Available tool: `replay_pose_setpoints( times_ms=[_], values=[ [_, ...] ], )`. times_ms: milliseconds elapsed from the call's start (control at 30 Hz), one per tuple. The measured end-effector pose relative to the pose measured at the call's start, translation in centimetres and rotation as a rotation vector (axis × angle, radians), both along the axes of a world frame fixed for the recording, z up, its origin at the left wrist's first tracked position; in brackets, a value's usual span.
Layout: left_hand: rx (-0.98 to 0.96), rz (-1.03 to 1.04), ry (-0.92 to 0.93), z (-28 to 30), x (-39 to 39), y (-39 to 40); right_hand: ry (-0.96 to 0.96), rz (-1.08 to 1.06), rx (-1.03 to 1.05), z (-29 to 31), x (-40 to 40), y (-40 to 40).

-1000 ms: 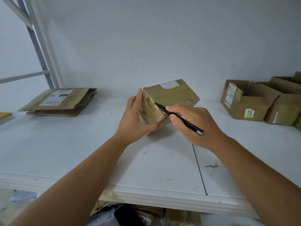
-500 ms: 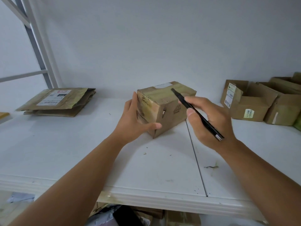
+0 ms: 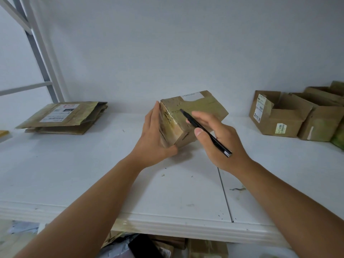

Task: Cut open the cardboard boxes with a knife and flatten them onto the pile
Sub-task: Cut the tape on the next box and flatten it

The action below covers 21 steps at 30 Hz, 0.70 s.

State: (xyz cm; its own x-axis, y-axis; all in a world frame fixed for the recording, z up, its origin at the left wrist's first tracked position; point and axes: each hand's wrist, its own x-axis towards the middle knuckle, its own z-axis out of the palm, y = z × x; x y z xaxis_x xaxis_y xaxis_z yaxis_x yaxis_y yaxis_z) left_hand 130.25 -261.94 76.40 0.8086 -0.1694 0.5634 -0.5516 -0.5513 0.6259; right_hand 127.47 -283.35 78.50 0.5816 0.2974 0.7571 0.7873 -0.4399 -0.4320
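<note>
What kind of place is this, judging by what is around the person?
Probably a storeroom or packing area. A white shelf on a metal frame carries a pile of flattened cardboard and opened boxes with shipping labels. More cardboard lies below the shelf.

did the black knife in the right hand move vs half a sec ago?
Yes. The slim black knife swung left and down: its tip, earlier above the taped brown cardboard box, now touches the box top, farther from the open boxes at right.
</note>
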Motion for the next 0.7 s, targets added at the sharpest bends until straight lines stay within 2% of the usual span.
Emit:
replay_pose_setpoints(
  times_ms=[300, 700],
  values=[
    [-0.011, 0.046, -0.09, -0.03, 0.07, 0.28, -0.066, 0.007, -0.106, 0.27, -0.52, -0.23],
    [0.061, 0.046, -0.074, 0.17, 0.25, 0.78, -0.165, 0.037, -0.18, 0.87, -0.8, -0.69]
  ],
)
